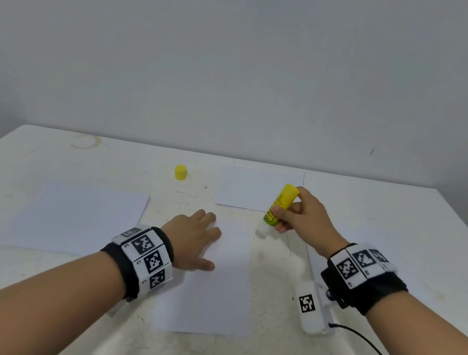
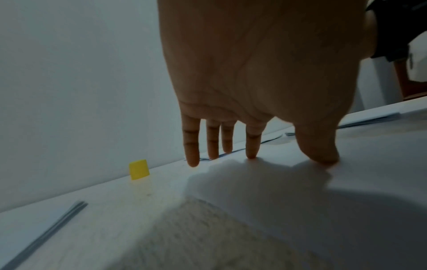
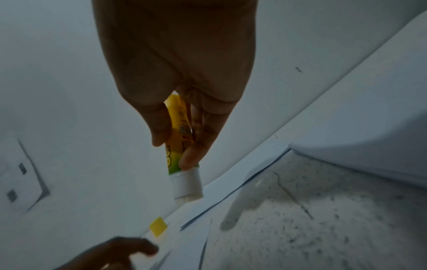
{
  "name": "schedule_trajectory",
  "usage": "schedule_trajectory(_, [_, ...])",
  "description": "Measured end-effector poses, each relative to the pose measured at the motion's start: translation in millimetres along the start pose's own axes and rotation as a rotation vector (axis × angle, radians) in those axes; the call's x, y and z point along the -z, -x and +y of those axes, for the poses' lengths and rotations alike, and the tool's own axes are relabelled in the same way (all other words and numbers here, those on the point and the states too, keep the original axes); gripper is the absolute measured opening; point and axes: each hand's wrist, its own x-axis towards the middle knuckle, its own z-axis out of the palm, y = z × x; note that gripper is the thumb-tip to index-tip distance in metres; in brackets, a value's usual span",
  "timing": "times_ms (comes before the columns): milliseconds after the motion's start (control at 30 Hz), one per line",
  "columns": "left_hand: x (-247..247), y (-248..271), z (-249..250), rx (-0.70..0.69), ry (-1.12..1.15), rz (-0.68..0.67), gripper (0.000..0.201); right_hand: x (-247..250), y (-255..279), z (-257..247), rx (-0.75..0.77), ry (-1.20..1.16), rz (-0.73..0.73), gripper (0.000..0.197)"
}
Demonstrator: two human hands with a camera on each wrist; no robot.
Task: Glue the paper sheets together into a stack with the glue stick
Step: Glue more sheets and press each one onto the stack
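Two hands are getting ready to glue paper.
At center frame, the left hand (image 1: 191, 239) is pressing flat, fingers straight, on the thin, floppy sheet (image 1: 213, 277). The right hand (image 1: 301, 214) is gripping the light, stiff glue stick (image 1: 278, 206) round its middle, tip down beside the sheet's upper right corner. Whether the tip is touching is hard to tell. Its cap (image 1: 180, 172) is sitting off on the counter (image 1: 402, 220).

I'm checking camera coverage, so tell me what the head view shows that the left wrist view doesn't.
Only the head view shows the right hand gripping the uncapped glue stick, tip down. Only the left wrist view shows the left hand's fingertips touching the paper sheet from below. Both show the left hand and the yellow cap standing apart.
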Motion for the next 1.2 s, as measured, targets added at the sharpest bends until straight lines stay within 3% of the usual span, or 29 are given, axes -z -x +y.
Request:
schedule_trajectory(67, [-4.0, 1.3, 1.8, -0.015, 0.061, 0.004, 0.074, -8.2, -5.6, 0.2, -0.008, 0.015, -0.003, 0.029])
schedule_trajectory(167, [-3.7, 5.8, 2.7, 0.016, 0.155, -0.088, 0.1, -22.6, -16.5, 1.7, -0.02, 0.032, -0.007, 0.033])
schedule_trajectory(267, [-0.6, 8.1, 1.9, 0.109, 0.12, -0.159, 0.124, -38.3, -26.1, 0.2, -0.01, 0.054, -0.011, 0.033])
schedule_trajectory(367, [-0.5, 5.4, 6.2, 0.191, 0.093, -0.173, 0.131, -56.5, -34.3, -4.8, 0.016, 0.074, -0.07, 0.029])
schedule_trajectory(600, [-6.4, 3.4, 10.0, 0.219, 0.143, -0.146, 0.132, -88.5, -49.5, -9.4, 0.115, 0.236, -0.198, 0.022])
schedule_trajectory(700, [-3.4, 3.6, 9.9, 0.201, 0.135, -0.145, 0.13, -88.0, -49.8, -9.3, 0.144, 0.404, -0.234, 0.029])
schedule_trajectory(900, [-2.8, 3.1, -3.9, 0.177, 0.208, -0.057, 0.097, -65.2, -18.2, -3.9, 0.213, 0.501, -0.315, 0.021])
schedule_trajectory(1100, [-3.3, 1.7, -6.6, 0.181, 0.189, -0.049, 0.104, -35.1, 20.9, 1.3, 0.209, 0.531, -0.4, 0.015])
schedule_trajectory(1200, [-2.9, 0.1, -6.1, 0.168, 0.073, -0.007, 0.103, -19.5, 34.4, 7.4, 0.226, 0.54, -0.421, 0.015])
